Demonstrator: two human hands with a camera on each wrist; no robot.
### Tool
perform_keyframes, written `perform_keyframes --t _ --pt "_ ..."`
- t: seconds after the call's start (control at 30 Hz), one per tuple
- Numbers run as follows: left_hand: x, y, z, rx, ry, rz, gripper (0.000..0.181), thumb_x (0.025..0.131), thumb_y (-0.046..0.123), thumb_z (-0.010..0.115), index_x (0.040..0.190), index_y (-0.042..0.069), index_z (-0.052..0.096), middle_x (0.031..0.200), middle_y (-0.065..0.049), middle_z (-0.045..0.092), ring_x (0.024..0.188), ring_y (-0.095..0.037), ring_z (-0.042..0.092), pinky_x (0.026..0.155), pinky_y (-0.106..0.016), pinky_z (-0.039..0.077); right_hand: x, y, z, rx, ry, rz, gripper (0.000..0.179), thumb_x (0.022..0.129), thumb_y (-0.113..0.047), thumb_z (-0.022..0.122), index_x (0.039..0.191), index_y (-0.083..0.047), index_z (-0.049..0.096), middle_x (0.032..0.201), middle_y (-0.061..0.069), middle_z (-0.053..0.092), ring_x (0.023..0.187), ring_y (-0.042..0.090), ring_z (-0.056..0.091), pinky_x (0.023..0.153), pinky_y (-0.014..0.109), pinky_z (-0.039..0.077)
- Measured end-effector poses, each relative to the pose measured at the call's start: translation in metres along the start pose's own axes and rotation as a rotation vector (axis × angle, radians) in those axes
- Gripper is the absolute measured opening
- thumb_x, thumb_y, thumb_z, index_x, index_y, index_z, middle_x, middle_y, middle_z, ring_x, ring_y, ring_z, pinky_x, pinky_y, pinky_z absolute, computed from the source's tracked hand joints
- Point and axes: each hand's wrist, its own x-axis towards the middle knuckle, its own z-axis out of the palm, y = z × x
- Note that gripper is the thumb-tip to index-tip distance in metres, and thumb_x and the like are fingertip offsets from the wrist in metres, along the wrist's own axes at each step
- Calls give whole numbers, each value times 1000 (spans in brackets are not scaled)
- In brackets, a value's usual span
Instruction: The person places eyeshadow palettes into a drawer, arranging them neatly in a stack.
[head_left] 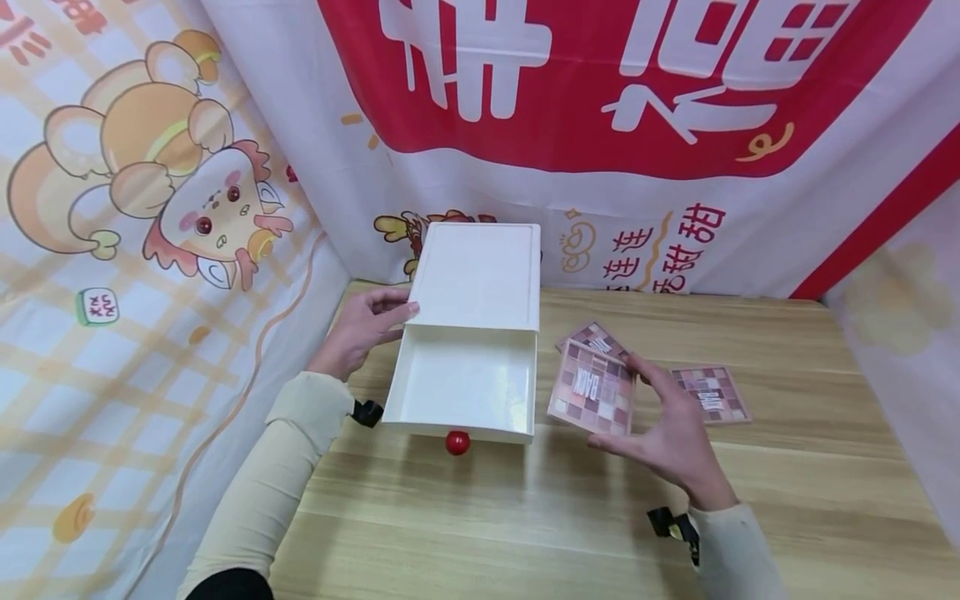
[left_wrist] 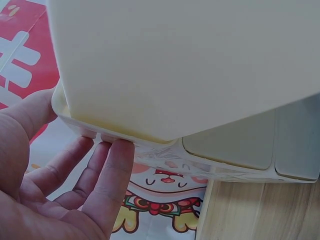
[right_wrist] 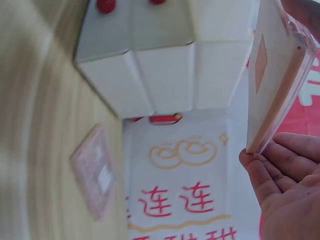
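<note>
A white drawer cabinet (head_left: 480,275) stands at the back of the table, its top drawer (head_left: 461,383) pulled out and bare inside. A red round knob (head_left: 457,442) sits on the drawer's front. My left hand (head_left: 363,329) grips the cabinet at its left side; in the left wrist view, the thumb and fingertips (left_wrist: 122,147) meet its rim. Right of the drawer, my right hand (head_left: 667,429) holds a square pink-checked eyeshadow palette (head_left: 592,387) by opposite edges, tilted above the table. The right wrist view shows this palette (right_wrist: 277,75) edge-on, with a clear cover.
Two similar palettes lie on the wooden table (head_left: 600,533): one palette (head_left: 596,337) partly hidden behind the held one, another palette (head_left: 712,394) to the right. Lower drawers with red knobs (right_wrist: 106,5) show in the right wrist view. Printed cloth (head_left: 637,192) hangs behind and at the sides.
</note>
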Motion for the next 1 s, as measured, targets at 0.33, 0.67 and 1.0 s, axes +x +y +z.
perform_keyframes --t 0.33,0.67,1.0 --pt "-1 1 -1 4 2 -4 53 89 27 80 132 1 61 124 -16 61 105 -25 65 89 -42 58 16 -36 2 16 3 -151 122 48 -48 101 150 -11 46 145 11 53 129 33 51 106 64 39" --pt "-2 1 -1 8 4 4 53 89 26 80 132 1 62 119 -15 61 102 -23 65 88 -41 58 38 -65 10 -39 -124 -216 121 49 -62 95 148 -12 46 141 6 55 129 28 50 107 59 39" --pt "-3 3 0 5 12 -1 50 91 24 79 131 1 62 118 -15 61 102 -24 65 89 -41 58 57 -89 23 -55 -184 -335 125 51 -62 95 148 -2 44 143 10 53 130 26 48 110 53 39"
